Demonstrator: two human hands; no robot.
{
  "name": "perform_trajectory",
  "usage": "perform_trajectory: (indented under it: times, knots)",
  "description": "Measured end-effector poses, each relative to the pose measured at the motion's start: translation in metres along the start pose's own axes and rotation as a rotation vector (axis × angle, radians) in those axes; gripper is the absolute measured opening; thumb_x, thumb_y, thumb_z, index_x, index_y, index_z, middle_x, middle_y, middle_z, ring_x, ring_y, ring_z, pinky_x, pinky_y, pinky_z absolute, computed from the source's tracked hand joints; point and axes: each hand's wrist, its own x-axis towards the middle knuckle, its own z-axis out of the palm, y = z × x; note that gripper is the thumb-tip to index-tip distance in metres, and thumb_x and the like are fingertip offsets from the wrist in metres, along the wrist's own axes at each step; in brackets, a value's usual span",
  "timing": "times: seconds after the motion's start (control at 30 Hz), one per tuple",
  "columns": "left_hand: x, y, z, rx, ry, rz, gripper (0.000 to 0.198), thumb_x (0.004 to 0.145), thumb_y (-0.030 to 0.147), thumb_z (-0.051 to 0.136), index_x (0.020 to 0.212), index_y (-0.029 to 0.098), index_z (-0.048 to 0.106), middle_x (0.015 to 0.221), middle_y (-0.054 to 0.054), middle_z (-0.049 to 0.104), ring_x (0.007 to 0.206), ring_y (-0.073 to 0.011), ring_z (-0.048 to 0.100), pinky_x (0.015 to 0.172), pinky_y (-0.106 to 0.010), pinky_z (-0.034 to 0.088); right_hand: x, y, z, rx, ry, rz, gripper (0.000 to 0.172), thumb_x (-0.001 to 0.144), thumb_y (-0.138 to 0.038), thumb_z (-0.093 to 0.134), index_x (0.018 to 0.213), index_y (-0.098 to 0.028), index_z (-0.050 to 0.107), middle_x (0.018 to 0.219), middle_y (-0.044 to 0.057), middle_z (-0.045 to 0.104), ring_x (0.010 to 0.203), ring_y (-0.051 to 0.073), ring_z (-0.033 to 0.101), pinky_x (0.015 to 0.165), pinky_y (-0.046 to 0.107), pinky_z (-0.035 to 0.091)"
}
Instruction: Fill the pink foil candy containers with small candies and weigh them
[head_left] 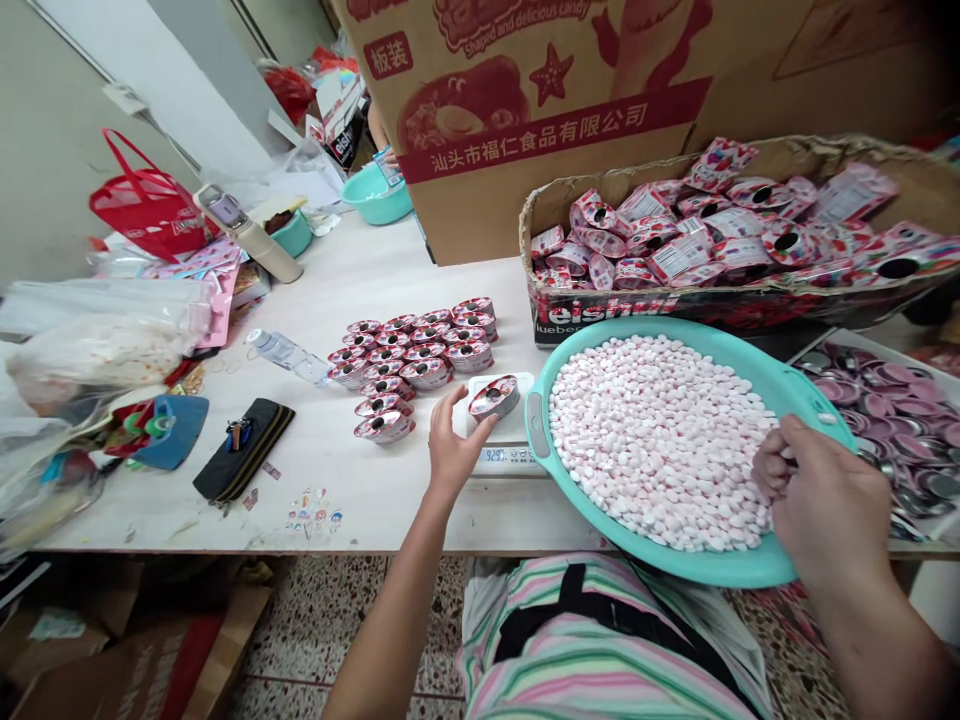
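My left hand (454,450) has its thumb and fingers around the near left side of a round red-and-silver candy tin (493,397). The tin is tilted slightly over the white pan of a small digital scale (495,458). My right hand (825,490) is closed above the right side of a turquoise basin (660,568), fingers curled inward; what they hold is hidden. Small white and pinkish candies (660,440) fill the basin. Rows of similar tins (425,372) stand left of the scale.
Behind the basin, a cut-down carton (585,310) holds many tins in printed wrappers. Metal lids (892,400) lie in a tray at right. A large cardboard box (480,210) stands behind. Leftward are a water bottle (289,357), a black pouch (244,452) and a beige flask (262,245).
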Motion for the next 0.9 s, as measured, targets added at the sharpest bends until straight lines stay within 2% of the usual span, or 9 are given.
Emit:
perform_trajectory:
  times: [0.17,0.27,0.33,0.4,0.47,0.57,0.63,0.7,0.9]
  knots:
    - [0.008,-0.003,0.02,0.046,-0.024,-0.001,0.059,0.068,0.034,0.075,0.122,0.02,0.054,0.119,-0.011,0.062,0.114,-0.0258,0.057,0.097,-0.042,0.044,-0.002,-0.003,0.002,0.011,-0.032,0.023,0.027,0.069,-0.031,0.072,0.059,-0.015,0.053,0.054,-0.004,0.043,0.046,0.005,0.036,0.039,0.02,0.022]
    - [0.012,-0.005,0.026,0.022,-0.024,-0.053,0.044,0.07,0.033,0.074,0.11,0.019,0.062,0.108,-0.009,0.068,0.102,-0.025,0.063,0.09,-0.04,0.049,-0.002,-0.003,0.002,0.012,-0.051,0.031,0.029,0.07,-0.034,0.072,0.059,-0.016,0.053,0.053,-0.004,0.042,0.046,0.006,0.036,0.039,0.019,0.023]
    - [0.014,0.003,0.022,0.008,0.025,-0.036,0.037,0.072,0.035,0.071,0.105,0.018,0.064,0.101,-0.008,0.07,0.095,-0.024,0.065,0.086,-0.039,0.052,-0.001,-0.002,0.002,0.01,-0.064,0.044,0.03,0.071,-0.038,0.072,0.06,-0.016,0.053,0.052,-0.005,0.041,0.046,0.006,0.034,0.039,0.019,0.022]
    - [0.017,0.022,0.012,0.02,0.118,0.064,0.038,0.075,0.035,0.07,0.107,0.018,0.063,0.103,-0.009,0.07,0.096,-0.0238,0.065,0.087,-0.038,0.052,0.0,-0.001,0.002,0.011,-0.072,0.073,0.033,0.071,-0.043,0.071,0.06,-0.017,0.053,0.051,-0.005,0.04,0.045,0.006,0.032,0.039,0.019,0.021]
    - [0.021,0.049,0.0,0.049,0.182,0.241,0.037,0.076,0.031,0.069,0.111,0.02,0.062,0.109,-0.009,0.067,0.101,-0.0232,0.063,0.091,-0.038,0.05,0.001,0.0,0.002,0.023,-0.078,0.095,0.036,0.071,-0.046,0.07,0.059,-0.017,0.053,0.05,-0.005,0.039,0.045,0.005,0.03,0.039,0.019,0.02]
    - [0.034,0.09,-0.008,0.092,0.161,0.516,0.042,0.077,0.023,0.069,0.117,0.023,0.059,0.113,-0.007,0.065,0.105,-0.0221,0.061,0.095,-0.038,0.048,0.002,-0.001,0.003,0.054,-0.083,0.096,0.037,0.071,-0.047,0.071,0.059,-0.017,0.052,0.051,-0.005,0.039,0.047,0.006,0.03,0.041,0.019,0.022]
    - [0.046,0.109,0.0,0.132,0.077,0.654,0.04,0.08,0.019,0.065,0.119,0.024,0.058,0.114,-0.007,0.065,0.107,-0.0216,0.061,0.096,-0.038,0.048,0.002,-0.001,0.003,0.068,-0.086,0.101,0.038,0.071,-0.048,0.07,0.059,-0.017,0.051,0.051,-0.005,0.038,0.047,0.006,0.03,0.041,0.02,0.022]
    - [0.058,0.119,0.014,0.175,0.007,0.726,0.037,0.082,0.016,0.06,0.118,0.023,0.059,0.113,-0.007,0.065,0.106,-0.0206,0.061,0.095,-0.036,0.049,0.002,-0.002,0.003,0.068,-0.096,0.108,0.039,0.073,-0.05,0.067,0.059,-0.018,0.05,0.05,-0.006,0.035,0.046,0.006,0.028,0.041,0.02,0.021]
    - [0.073,0.121,0.047,0.207,-0.073,0.744,0.04,0.08,0.011,0.06,0.118,0.023,0.059,0.113,-0.006,0.065,0.106,-0.0206,0.06,0.095,-0.036,0.05,0.004,-0.002,0.002,0.045,-0.149,0.131,0.042,0.076,-0.054,0.063,0.059,-0.018,0.048,0.049,-0.006,0.032,0.046,0.007,0.026,0.042,0.022,0.02]
